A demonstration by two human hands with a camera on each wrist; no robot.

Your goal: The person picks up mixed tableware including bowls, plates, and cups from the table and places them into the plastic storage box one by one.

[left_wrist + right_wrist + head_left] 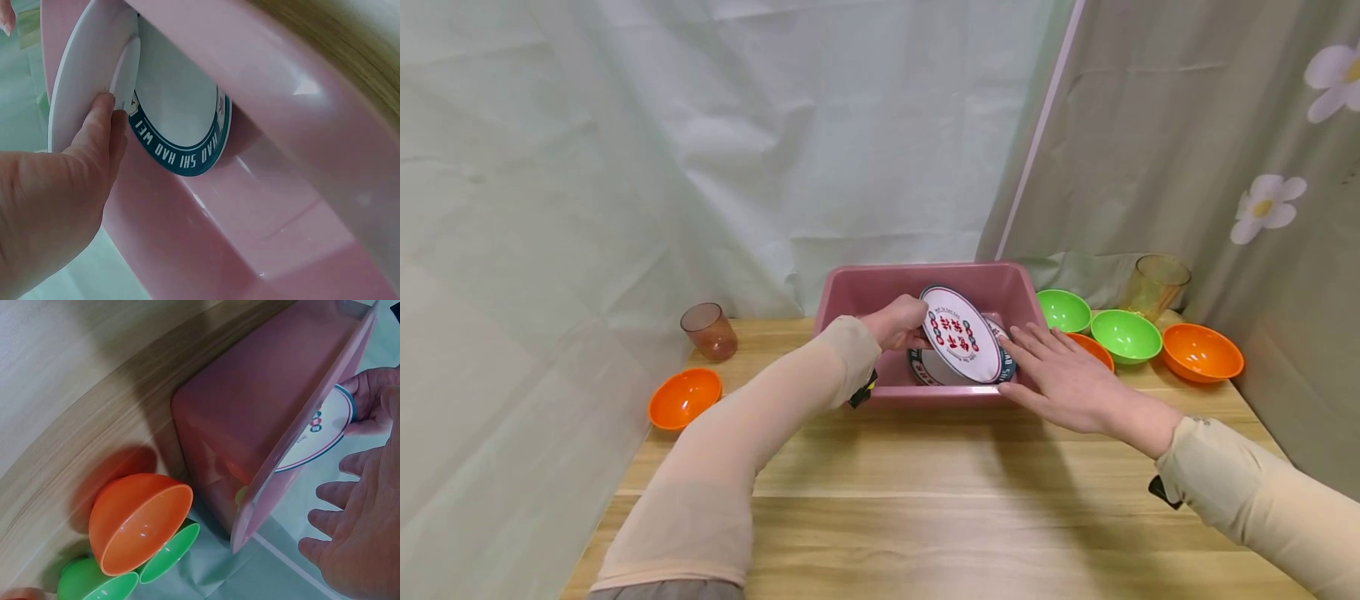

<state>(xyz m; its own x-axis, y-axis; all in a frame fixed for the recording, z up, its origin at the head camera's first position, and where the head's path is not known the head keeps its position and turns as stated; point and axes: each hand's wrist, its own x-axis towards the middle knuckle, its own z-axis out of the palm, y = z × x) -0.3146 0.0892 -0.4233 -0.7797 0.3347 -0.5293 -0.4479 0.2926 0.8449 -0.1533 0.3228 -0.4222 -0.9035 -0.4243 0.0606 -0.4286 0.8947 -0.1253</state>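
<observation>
Head view: pink tub [925,398] at the far side of the worktop [880,517]. Left hand [898,323] reaches in over it, grip pinching the left edge of a white plate [962,333] (red characters across its face). Plate held tilted in the tub's mouth. Below it, partly hidden, a second plate [919,370] with a dark teal rim, inside the tub. Right hand [1067,375] over the tub's right near corner, grip spread, fingers straight, nothing held; cannot tell whether the fingertips touch plate or tub. Left of the tub: an orange bowl [685,398], a brownish tumbler [709,332] farther off. Right of it: two green bowls [1126,337], an orange bowl at far right [1202,352], another orange bowl [1096,350] partly behind the right hand, and an amber tumbler [1157,287] on the far side.

Left wrist view: fingers lie against the white plate's pale underside. Second plate beneath, rim lettered "HAO SHI HAO WEI".

Right wrist view: right hand's fingers stand apart from one another. White plate shows above the tub's rim, its edge in the left hand's grip. Orange bowl just beside the tub (green bowls close by).
</observation>
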